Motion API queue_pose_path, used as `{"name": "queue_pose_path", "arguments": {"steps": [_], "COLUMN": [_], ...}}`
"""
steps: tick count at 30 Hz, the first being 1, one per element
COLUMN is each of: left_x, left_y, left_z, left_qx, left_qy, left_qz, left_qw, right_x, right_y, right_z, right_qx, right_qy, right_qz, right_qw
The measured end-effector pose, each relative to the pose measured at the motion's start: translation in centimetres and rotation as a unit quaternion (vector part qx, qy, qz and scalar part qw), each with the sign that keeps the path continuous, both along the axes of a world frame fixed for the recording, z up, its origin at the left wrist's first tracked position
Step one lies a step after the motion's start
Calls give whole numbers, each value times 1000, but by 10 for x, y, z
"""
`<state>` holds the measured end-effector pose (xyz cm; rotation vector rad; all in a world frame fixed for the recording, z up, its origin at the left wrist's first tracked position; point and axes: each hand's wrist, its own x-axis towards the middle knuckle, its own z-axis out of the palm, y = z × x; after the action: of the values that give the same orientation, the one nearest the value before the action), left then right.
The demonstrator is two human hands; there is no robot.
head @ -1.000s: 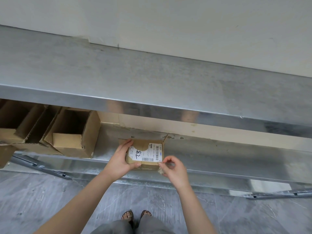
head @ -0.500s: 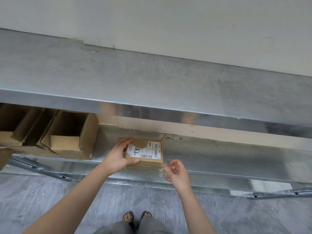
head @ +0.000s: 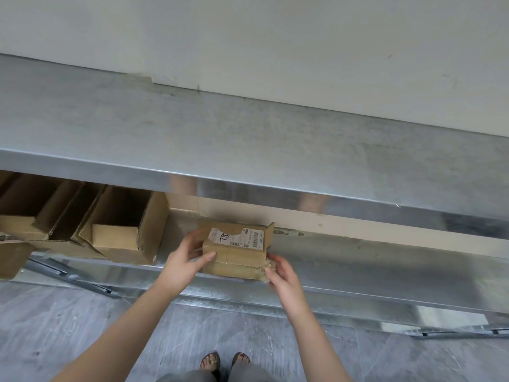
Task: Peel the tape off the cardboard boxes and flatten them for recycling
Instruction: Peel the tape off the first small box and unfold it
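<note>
Item under work: small box (head: 234,260), sealed, shipping label (head: 242,238) on its upper face
Location: front part of the lower shelf (head: 358,266), right of the open boxes (head: 124,232) and apart from them
Left hand (head: 187,260): curled round the box's left end, thumb across the front face, bracing it
Right hand (head: 283,277): fingers bent at the box's front right corner, apparently pinching a crumpled strip of clear tape (head: 267,267)
Tape condition: lifted and wrinkled at that corner; whether it runs on along the front seam cannot be told
Step in hand: peeling, judged early; box not yet flattened
Next move requires: a firm brace from the left hand and a steady pull along the seam, low to the board
Risk: tape tearing short or stripping the paper facing
</note>
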<state>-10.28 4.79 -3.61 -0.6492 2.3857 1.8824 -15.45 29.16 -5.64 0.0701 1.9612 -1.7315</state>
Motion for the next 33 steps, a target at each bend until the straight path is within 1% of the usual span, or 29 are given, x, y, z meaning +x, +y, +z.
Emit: {"name": "queue_pose_path", "arguments": {"steps": [3,5,7,9,10,12,15,18,20,22,25,29,30,31,32,33], "left_x": [-3,-4,-5,-5,-6,-7,-6,-2,-2,-4,-12,-28,-32,-35,-37,-37], "left_y": [3,5,8,10,11,11,8,6,5,5,3,3,3,3,3,2], "left_z": [7,6,3,2,2,3,2,0,-2,-2,-1,6,7,8,9,10], "left_qx": [-58,-59,-81,-129,-140,-137,-115,-71,-77,-91,-134,-168,-174,-180,-184,-186], "left_qy": [22,13,3,14,21,35,37,27,28,31,32,17,7,-1,-7,-11], "left_qz": [-52,-103,-140,-126,-110,-96,-108,-106,-106,-110,-131,-153,-161,-169,-175,-179], "left_qw": [997,993,987,983,984,985,987,991,991,989,982,974,971,969,967,966], "right_x": [0,-3,-5,-7,-8,-11,-18,-20,-17,-14,-13,-18,-20,-22,-25,-28], "right_y": [-1,1,2,1,1,4,11,12,10,8,9,19,21,21,20,17], "right_z": [5,11,17,23,26,31,36,35,31,24,20,22,21,19,19,18], "right_qx": [-22,-31,-16,-12,-10,-2,13,51,60,51,28,-35,-13,30,64,74], "right_qy": [2,0,16,13,7,-1,-4,32,76,100,80,10,24,59,86,102], "right_qz": [-29,-51,-56,-70,-77,-88,-84,-69,-65,-77,-106,-40,-23,-12,-15,-29], "right_qw": [999,998,998,997,997,996,996,996,993,991,991,999,999,998,994,992]}}
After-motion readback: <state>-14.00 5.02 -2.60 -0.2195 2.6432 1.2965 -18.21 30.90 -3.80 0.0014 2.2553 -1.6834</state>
